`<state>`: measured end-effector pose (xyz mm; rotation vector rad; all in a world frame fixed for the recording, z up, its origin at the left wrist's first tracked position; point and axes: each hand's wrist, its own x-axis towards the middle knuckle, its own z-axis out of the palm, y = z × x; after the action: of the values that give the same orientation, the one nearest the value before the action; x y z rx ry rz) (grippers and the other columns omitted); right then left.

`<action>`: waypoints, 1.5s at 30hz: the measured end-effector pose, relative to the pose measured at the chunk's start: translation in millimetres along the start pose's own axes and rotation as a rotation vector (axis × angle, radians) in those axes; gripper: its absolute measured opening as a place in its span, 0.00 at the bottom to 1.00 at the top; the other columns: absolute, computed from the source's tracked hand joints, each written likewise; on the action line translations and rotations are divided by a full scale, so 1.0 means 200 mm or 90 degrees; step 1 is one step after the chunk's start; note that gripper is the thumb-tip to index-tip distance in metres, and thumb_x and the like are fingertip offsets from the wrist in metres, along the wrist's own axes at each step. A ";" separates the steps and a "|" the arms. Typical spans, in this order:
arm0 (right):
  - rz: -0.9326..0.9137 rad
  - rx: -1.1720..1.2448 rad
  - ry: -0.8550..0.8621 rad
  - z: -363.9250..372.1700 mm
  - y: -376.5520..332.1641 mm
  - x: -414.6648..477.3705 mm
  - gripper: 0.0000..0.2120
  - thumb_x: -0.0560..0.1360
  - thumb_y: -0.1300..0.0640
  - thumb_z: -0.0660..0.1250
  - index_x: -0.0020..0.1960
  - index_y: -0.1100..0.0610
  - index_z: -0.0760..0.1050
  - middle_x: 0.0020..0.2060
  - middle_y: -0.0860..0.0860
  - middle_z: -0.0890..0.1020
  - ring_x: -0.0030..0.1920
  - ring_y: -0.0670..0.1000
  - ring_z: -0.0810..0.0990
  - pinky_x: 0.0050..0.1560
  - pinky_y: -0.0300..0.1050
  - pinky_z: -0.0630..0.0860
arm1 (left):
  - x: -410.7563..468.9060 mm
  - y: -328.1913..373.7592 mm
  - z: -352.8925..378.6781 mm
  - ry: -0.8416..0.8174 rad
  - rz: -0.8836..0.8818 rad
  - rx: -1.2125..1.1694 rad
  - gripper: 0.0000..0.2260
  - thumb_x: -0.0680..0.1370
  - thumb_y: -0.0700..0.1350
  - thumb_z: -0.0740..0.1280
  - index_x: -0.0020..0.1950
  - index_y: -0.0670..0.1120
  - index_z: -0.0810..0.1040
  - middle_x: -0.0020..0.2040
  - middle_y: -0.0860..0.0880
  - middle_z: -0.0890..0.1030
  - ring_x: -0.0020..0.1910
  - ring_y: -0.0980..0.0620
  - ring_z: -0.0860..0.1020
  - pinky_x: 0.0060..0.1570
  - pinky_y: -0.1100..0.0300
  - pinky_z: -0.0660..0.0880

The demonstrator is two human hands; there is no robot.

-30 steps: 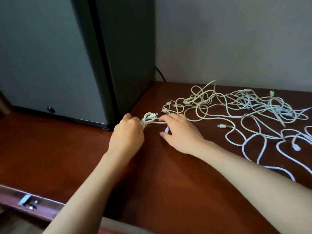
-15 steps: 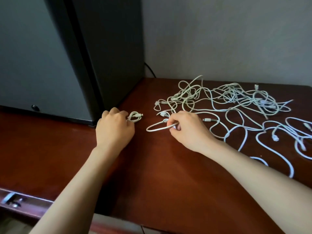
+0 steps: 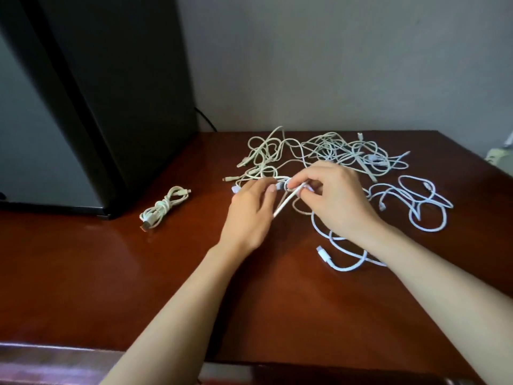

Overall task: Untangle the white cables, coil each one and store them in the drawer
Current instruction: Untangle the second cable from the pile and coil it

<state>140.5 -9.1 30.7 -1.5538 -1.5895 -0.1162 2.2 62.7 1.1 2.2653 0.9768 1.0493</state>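
Over the table [image 3: 111,273], my right hand [image 3: 341,201] pinches a cable [image 3: 286,202]; my left hand [image 3: 248,215] curls alongside, grip unclear.

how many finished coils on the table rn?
1. The coiled cable lies by the black cabinet, left of both hands. The left hand and right hand hold a loose cable; the rest is tangle, which may hide more.
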 end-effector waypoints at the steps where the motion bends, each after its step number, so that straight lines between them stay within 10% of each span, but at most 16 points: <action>1: 0.005 -0.001 0.003 -0.01 0.02 -0.01 0.10 0.69 0.68 0.70 0.41 0.54 0.84 0.35 0.44 0.77 0.32 0.42 0.74 0.39 0.33 0.70 | -0.01 0.00 0.04 -0.009 0.007 -0.018 0.13 0.83 0.46 0.57 0.62 0.46 0.78 0.57 0.48 0.80 0.58 0.52 0.75 0.54 0.66 0.65; 7: 0.031 0.072 0.013 -0.02 0.04 0.00 0.12 0.70 0.69 0.69 0.41 0.52 0.83 0.38 0.45 0.80 0.38 0.45 0.78 0.42 0.37 0.75 | 0.00 -0.01 0.09 -0.002 0.022 -0.018 0.12 0.82 0.44 0.60 0.64 0.47 0.76 0.58 0.48 0.79 0.56 0.51 0.76 0.51 0.68 0.66; 11: 0.072 0.233 0.008 -0.01 0.03 0.04 0.13 0.71 0.68 0.66 0.42 0.51 0.80 0.38 0.48 0.82 0.40 0.51 0.82 0.46 0.48 0.80 | 0.03 -0.03 0.06 0.024 -0.003 -0.093 0.13 0.76 0.34 0.65 0.56 0.46 0.82 0.41 0.48 0.84 0.35 0.55 0.80 0.45 0.57 0.78; 17: 0.079 0.307 -0.007 -0.02 0.04 0.04 0.14 0.73 0.70 0.65 0.41 0.50 0.77 0.35 0.48 0.79 0.34 0.44 0.76 0.39 0.33 0.73 | 0.04 -0.03 0.03 0.109 -0.089 -0.157 0.10 0.75 0.35 0.66 0.47 0.47 0.84 0.27 0.54 0.79 0.24 0.59 0.75 0.30 0.68 0.74; 29: 0.160 0.170 0.099 -0.06 0.15 0.00 0.08 0.74 0.55 0.63 0.39 0.46 0.78 0.35 0.54 0.80 0.32 0.54 0.73 0.36 0.52 0.72 | 0.06 -0.10 -0.03 0.323 -0.258 -0.312 0.06 0.79 0.38 0.63 0.46 0.46 0.79 0.27 0.52 0.79 0.27 0.56 0.80 0.37 0.59 0.78; 36: 0.218 0.071 0.309 -0.14 0.25 0.01 0.12 0.72 0.68 0.65 0.47 0.52 0.78 0.46 0.47 0.75 0.45 0.38 0.77 0.51 0.33 0.73 | 0.09 -0.12 -0.07 0.425 -0.296 -0.443 0.07 0.81 0.37 0.61 0.45 0.47 0.73 0.31 0.50 0.79 0.30 0.57 0.81 0.38 0.61 0.77; 42: 0.216 -0.158 0.036 -0.11 0.29 -0.04 0.17 0.73 0.68 0.67 0.60 0.57 0.76 0.64 0.54 0.68 0.59 0.45 0.66 0.49 0.14 0.49 | 0.06 -0.08 -0.04 0.362 -0.262 -0.455 0.07 0.81 0.38 0.61 0.45 0.47 0.72 0.40 0.44 0.77 0.34 0.56 0.81 0.39 0.62 0.79; 45: 0.208 -0.169 0.007 -0.10 0.27 -0.04 0.11 0.76 0.58 0.67 0.58 0.54 0.77 0.59 0.49 0.69 0.63 0.50 0.67 0.55 0.27 0.55 | 0.05 -0.09 -0.03 0.299 -0.182 -0.352 0.05 0.81 0.37 0.61 0.48 0.46 0.74 0.40 0.50 0.77 0.39 0.56 0.81 0.43 0.63 0.78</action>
<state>195.1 -16.8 11.6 -1.9950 -1.3310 -0.1587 -4.6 82.0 -2.7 1.4209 0.9900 1.5260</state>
